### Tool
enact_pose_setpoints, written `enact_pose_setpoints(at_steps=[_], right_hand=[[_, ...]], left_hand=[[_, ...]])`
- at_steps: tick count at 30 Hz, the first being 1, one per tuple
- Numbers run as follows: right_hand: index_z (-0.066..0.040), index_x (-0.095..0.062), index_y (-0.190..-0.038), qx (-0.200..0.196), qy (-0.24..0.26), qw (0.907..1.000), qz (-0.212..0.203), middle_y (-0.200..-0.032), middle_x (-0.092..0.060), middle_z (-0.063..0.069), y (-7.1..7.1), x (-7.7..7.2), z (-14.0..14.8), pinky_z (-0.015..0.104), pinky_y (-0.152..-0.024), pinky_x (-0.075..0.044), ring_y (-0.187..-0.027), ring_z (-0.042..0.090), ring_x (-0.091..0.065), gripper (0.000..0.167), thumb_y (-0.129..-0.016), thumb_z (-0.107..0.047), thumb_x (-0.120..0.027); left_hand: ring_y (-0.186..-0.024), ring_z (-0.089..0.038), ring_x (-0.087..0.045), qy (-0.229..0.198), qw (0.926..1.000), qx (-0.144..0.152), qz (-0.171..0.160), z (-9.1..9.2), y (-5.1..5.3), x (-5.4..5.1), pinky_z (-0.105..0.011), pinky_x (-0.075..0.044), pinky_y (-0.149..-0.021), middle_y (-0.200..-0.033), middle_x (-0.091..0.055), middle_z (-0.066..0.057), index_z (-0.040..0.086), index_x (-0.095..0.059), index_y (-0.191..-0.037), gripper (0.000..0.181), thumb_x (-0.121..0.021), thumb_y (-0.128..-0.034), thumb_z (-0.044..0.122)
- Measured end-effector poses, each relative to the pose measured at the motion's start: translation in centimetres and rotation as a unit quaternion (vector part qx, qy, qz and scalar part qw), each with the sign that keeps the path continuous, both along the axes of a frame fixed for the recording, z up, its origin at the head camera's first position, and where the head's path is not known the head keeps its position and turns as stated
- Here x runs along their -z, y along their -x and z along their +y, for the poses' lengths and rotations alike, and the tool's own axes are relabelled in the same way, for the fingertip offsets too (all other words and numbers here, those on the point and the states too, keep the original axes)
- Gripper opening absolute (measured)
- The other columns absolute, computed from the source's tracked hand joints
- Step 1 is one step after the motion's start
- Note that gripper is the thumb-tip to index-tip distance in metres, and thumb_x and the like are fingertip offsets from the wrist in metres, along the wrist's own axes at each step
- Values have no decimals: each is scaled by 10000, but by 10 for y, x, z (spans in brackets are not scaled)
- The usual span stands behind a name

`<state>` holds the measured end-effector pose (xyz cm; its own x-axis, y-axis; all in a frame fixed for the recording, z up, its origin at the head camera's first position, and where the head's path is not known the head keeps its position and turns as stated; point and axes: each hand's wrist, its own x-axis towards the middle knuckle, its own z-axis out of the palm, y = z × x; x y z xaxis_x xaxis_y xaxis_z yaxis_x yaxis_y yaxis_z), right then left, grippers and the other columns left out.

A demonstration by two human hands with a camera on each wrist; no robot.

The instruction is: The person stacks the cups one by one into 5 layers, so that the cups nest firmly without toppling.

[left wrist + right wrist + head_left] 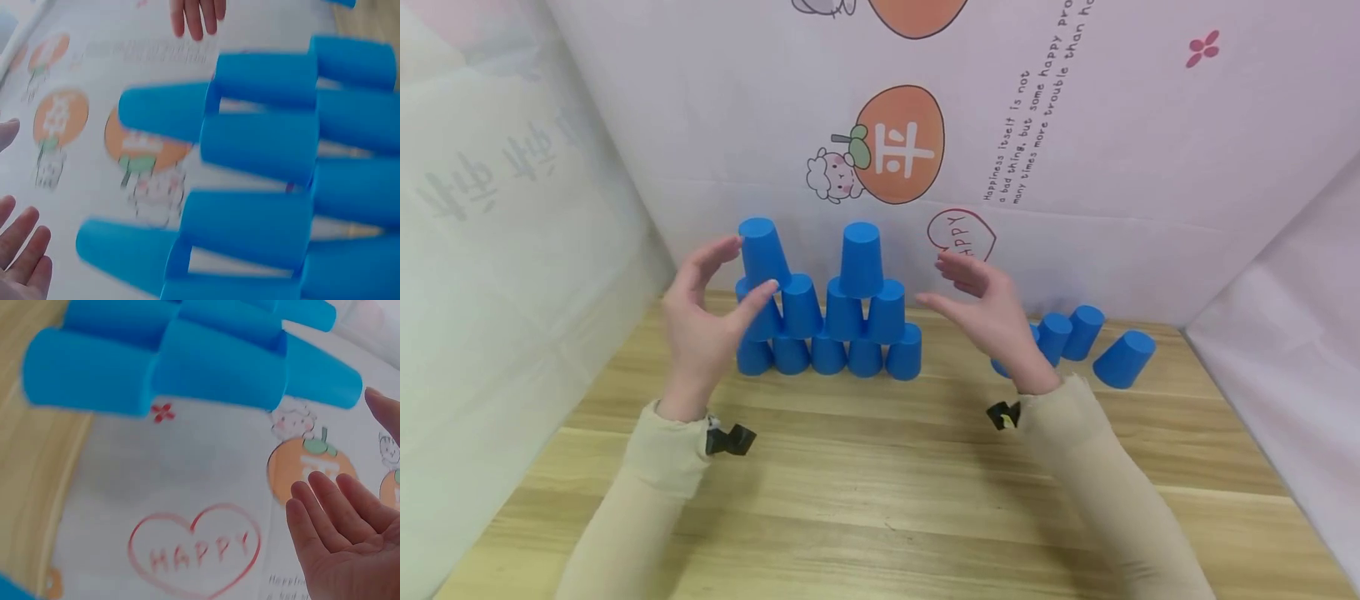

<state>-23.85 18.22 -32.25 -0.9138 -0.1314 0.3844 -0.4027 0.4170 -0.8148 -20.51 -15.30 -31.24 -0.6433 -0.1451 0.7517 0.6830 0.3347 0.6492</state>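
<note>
Blue cups stand upside down in a stacked wall, its bottom row (828, 355) on the table and a second row above. Two cups form the top level: a left top cup (764, 252) and a right top cup (861, 260). My left hand (703, 321) is beside the left top cup, thumb and fingers spread; the left wrist view shows a gap between its fingers (28, 250) and that cup. To the right of the right top cup, my right hand (988, 312) hovers with fingers extended, holding nothing. Its fingers (334, 512) are apart from the cups in the right wrist view.
Several more blue cups stand to the right, partly behind my right wrist, including one tilted-looking cup (1124, 359) nearest the right side. A printed white cloth (1075, 233) rises behind the wooden table (850, 483). White cloth also hangs at both sides.
</note>
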Motion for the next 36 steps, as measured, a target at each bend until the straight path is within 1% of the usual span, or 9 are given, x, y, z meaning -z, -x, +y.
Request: enact_pose_setpoints(at_steps=[5, 8, 11, 17, 23, 26, 30, 33, 36], right_hand=[[-164, -608, -1408, 502, -298, 9982, -107, -1378, -620, 6, -16, 11, 36, 443, -1081, -433, -1286, 189, -549, 663, -848, -438, -834], [-154, -612, -1406, 842, -429, 9953, -188, -1392, -610, 13, -24, 15, 61, 454, -1089, -420, -1306, 217, -531, 671, -849, -459, -827], [-147, -586, -1436, 1183, -545, 9908, -352, -1447, -567, 31, -32, 18, 87, 499, -1093, -403, -1342, 272, -494, 700, -861, -479, -809], [-128, -535, -1489, 1897, -533, 9791, -497, -1516, -495, 108, -44, 28, 141, 558, -1106, -364, -1377, 386, -438, 713, -902, -456, -773], [-221, -458, -1550, 2551, -244, 9601, -1117, -1611, -354, 98, -50, 37, 188, 553, -1138, -316, -1448, 399, -323, 751, -912, -502, -737], [-271, -399, -1578, 2667, -82, 9533, -1413, -1657, -238, 88, -51, 45, 207, 589, -1147, -278, -1479, 437, -227, 775, -917, -527, -713], [-242, -300, -1617, 2746, 13, 9457, -1737, -1677, -150, 98, -50, 59, 226, 581, -1168, -236, -1509, 399, -150, 859, -919, -558, -687], [-172, -238, -1631, 2757, -18, 9416, -1932, -1668, -157, 149, -46, 69, 237, 576, -1170, -234, -1514, 372, -154, 925, -921, -570, -676], [-116, -235, -1627, 2755, -100, 9397, -2024, -1647, -208, 196, -41, 77, 243, 592, -1142, -282, -1495, 400, -210, 939, -927, -571, -667]], left_hand=[[-1300, -212, -538, 398, 9976, 573, 35, 20, -4, 18, -436, -387, -1115, -1357, -632, -81, 22, -603, -1354, 606, -848, -802, -19], [-1303, -210, -536, 575, 9932, 1011, 26, 36, -9, 28, -495, -384, -1107, -1357, -636, -60, 55, -608, -1360, 624, -866, -792, 21], [-1311, -198, -529, 686, 9877, 1399, -156, 53, -13, 37, -518, -382, -1099, -1361, -637, -35, 88, -611, -1367, 633, -876, -793, 53], [-1319, -179, -527, 878, 9762, 1922, -491, 87, -19, 56, -518, -395, -1095, -1377, -625, -2, 115, -609, -1370, 632, -888, -803, 109], [-1303, -151, -532, 949, 9610, 2456, -852, 118, -13, 78, -534, -428, -1064, -1387, -611, 14, 144, -593, -1387, 612, -869, -843, 196], [-1315, -124, -516, 905, 9519, 2665, -1211, 132, -8, 89, -514, -422, -1077, -1405, -596, 30, 182, -581, -1401, 598, -847, -869, 245], [-1315, -90, -505, 950, 9401, 2842, -1625, 152, -6, 101, -451, -427, -1084, -1418, -586, 45, 234, -560, -1424, 602, -820, -889, 330], [-1302, -66, -512, 953, 9334, 2903, -1879, 167, -5, 108, -404, -427, -1084, -1416, -586, 74, 244, -553, -1440, 621, -815, -888, 358], [-1288, -48, -523, 827, 9268, 2995, -2110, 183, -2, 114, -381, -424, -1085, -1414, -586, 91, 232, -553, -1451, 635, -824, -885, 331]])
